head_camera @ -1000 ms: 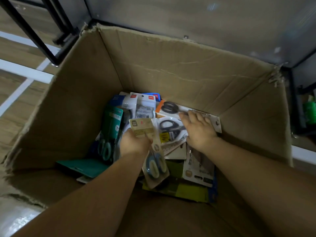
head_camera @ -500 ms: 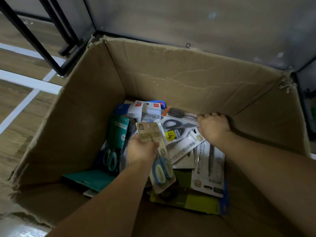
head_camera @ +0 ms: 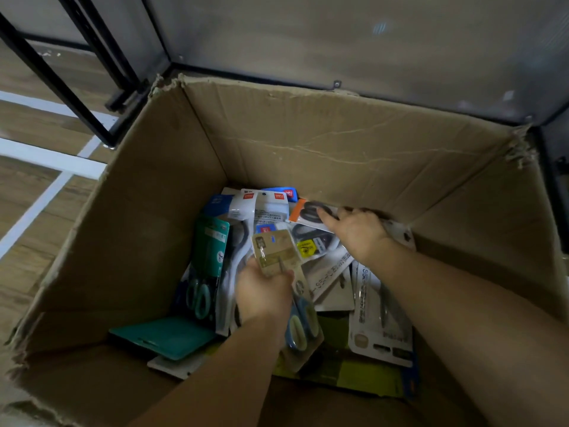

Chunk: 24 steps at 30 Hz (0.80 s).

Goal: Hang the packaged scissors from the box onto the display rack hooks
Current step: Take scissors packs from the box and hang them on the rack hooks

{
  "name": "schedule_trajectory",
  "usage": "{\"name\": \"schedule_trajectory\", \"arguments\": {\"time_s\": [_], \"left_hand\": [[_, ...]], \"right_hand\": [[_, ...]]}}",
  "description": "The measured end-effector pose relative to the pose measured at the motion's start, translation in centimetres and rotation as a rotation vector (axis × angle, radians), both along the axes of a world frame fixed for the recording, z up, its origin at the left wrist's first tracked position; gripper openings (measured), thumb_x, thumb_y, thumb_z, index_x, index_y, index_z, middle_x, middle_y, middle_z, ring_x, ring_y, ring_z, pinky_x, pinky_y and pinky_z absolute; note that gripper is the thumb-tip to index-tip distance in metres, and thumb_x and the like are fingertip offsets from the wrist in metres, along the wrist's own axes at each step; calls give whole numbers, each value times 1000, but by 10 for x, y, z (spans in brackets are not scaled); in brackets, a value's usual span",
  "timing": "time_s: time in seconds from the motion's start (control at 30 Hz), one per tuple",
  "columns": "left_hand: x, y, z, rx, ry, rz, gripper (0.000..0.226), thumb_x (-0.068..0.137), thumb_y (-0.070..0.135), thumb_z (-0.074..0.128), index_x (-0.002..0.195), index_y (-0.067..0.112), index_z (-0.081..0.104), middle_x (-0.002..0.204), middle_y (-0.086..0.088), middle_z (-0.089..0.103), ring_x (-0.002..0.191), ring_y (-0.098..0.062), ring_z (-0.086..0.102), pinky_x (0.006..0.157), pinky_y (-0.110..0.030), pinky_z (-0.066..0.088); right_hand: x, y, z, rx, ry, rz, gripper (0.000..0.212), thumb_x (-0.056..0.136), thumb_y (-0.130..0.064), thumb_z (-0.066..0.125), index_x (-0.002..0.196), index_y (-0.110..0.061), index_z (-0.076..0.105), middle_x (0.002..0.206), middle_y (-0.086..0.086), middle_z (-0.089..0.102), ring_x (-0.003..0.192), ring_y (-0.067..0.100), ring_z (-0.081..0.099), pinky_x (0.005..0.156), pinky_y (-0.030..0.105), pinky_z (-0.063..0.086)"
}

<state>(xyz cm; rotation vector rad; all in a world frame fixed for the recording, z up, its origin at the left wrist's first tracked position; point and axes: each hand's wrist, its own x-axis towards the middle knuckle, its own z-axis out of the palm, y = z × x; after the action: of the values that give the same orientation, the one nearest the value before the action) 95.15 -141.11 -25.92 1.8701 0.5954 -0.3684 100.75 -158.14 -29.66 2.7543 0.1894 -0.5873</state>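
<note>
Head view looks steeply down, close, into the box.

A cardboard box stands on the floor, its far wall against a panel, a frame to its left. Scissor packs lie heaped inside; the left hand is near the middle, the right hand farther back to the right.

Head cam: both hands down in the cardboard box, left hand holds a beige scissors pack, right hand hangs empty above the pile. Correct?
Not quite. The right hand is not empty: in the head view its fingers grip the orange-edged scissors pack by the far wall of the cardboard box. The rest stands: the left hand holds the beige scissors pack.
</note>
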Motion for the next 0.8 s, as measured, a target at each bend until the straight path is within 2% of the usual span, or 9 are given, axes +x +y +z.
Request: {"name": "schedule_trajectory", "arguments": {"time_s": [0.07, 0.2, 0.3, 0.4, 0.5, 0.6, 0.67, 0.7, 0.8], "left_hand": [[-2, -3, -1, -7, 15, -14, 18, 81, 7, 64, 96, 17, 65, 87, 2, 67, 82, -14, 61, 69, -24, 45], [1, -1, 15, -150, 75, 85, 16, 81, 0, 66, 85, 16, 64, 79, 1, 65, 77, -16, 61, 59, -23, 46], [0, 13, 56, -347, 131, 283, 25, 81, -5, 64, 77, 20, 59, 81, -5, 65, 87, -30, 64, 83, -44, 53], [-8, 46, 111, -433, 168, 339, 23, 86, -2, 59, 84, 21, 61, 95, -12, 67, 88, -33, 64, 88, -50, 49], [-16, 83, 189, -468, 136, 202, 14, 89, 5, 56, 99, 11, 64, 105, -20, 66, 79, -32, 66, 70, -45, 56], [-18, 101, 270, -511, 132, 9, 28, 75, 27, 64, 101, 16, 68, 98, -19, 70, 71, -30, 70, 49, -39, 56], [-12, 107, 347, -528, 115, -32, 17, 77, 26, 67, 92, 19, 70, 93, -17, 72, 71, -30, 70, 54, -40, 56], [-5, 107, 388, -547, 96, -48, 15, 83, 24, 63, 96, 16, 68, 93, -16, 71, 73, -31, 70, 55, -38, 56], [14, 102, 512, -621, 35, -73, 23, 97, 15, 41, 108, 6, 59, 96, -14, 68, 78, -29, 65, 61, -40, 56]], "right_hand": [[1, -2, -2, 21, 23, -24, 77, 92, -8, 46, 149, -25, -4, 137, 17, 41, 111, 32, 52, 84, 36, 45], [-3, -4, 22, 92, 79, -52, 74, 93, -7, 43, 150, -27, -1, 136, 14, 45, 114, 31, 52, 87, 35, 44], [-17, 11, 57, 152, 53, -88, 58, 97, -14, 37, 148, -22, 11, 131, 11, 53, 115, 29, 55, 84, 33, 45], [-32, 28, 114, 257, 17, -209, 43, 95, -14, 41, 136, -15, 29, 125, 12, 57, 111, 32, 57, 80, 35, 44], [-44, 31, 205, 427, 8, -344, 32, 92, -20, 48, 121, -9, 41, 118, 15, 58, 108, 34, 57, 81, 36, 45], [-51, 28, 297, 651, -11, -483, 29, 89, -23, 54, 109, -4, 46, 88, 13, 53, 88, 32, 58, 63, 28, 38], [-51, 29, 384, 795, -99, -567, 20, 83, -21, 58, 92, -6, 49, 72, 6, 47, 63, 21, 51, 55, 24, 31], [-48, 28, 431, 841, -132, -591, 20, 78, -22, 60, 89, -9, 50, 71, 5, 48, 61, 19, 50, 55, 23, 32], [-42, 31, 570, 956, -98, -625, 13, 79, -23, 61, 85, -18, 51, 77, 2, 51, 76, 19, 51, 53, 20, 34]]}}
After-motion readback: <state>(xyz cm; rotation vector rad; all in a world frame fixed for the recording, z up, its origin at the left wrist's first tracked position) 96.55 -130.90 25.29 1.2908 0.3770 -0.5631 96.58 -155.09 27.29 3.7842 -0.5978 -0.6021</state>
